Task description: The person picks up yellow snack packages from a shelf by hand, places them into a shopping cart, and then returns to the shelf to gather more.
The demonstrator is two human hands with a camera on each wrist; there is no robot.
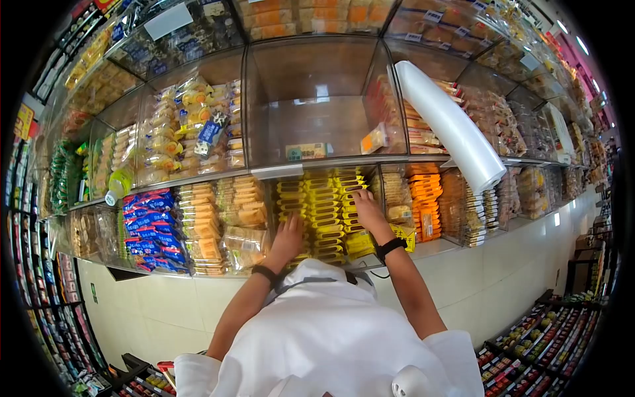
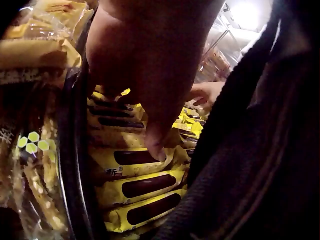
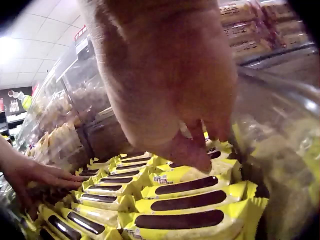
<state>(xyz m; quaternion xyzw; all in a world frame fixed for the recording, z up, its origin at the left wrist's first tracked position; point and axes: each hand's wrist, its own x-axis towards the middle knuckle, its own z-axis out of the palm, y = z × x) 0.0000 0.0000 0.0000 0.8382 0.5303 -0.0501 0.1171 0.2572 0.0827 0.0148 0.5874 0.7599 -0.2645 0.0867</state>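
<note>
Rows of yellow snack packets (image 1: 325, 218) with dark oval windows fill one compartment of a clear display bin. My left hand (image 1: 289, 237) lies over the left rows, its fingers pointing forward. In the left wrist view its thumb (image 2: 156, 145) touches a packet. Over the right rows is my right hand (image 1: 369, 213), fingers reaching down onto the packets. The right wrist view shows its thumb (image 3: 195, 157) at the top of a packet (image 3: 187, 186); the other fingertips are partly hidden behind the hand. Neither hand has a packet lifted from the rows.
Clear dividers separate neighbouring compartments: blue packets (image 1: 155, 228) and tan packets (image 1: 250, 210) to the left, orange packets (image 1: 425, 198) to the right. A roll of plastic bags (image 1: 450, 126) slants across the upper right shelf. A green-capped bottle (image 1: 119, 185) stands at left.
</note>
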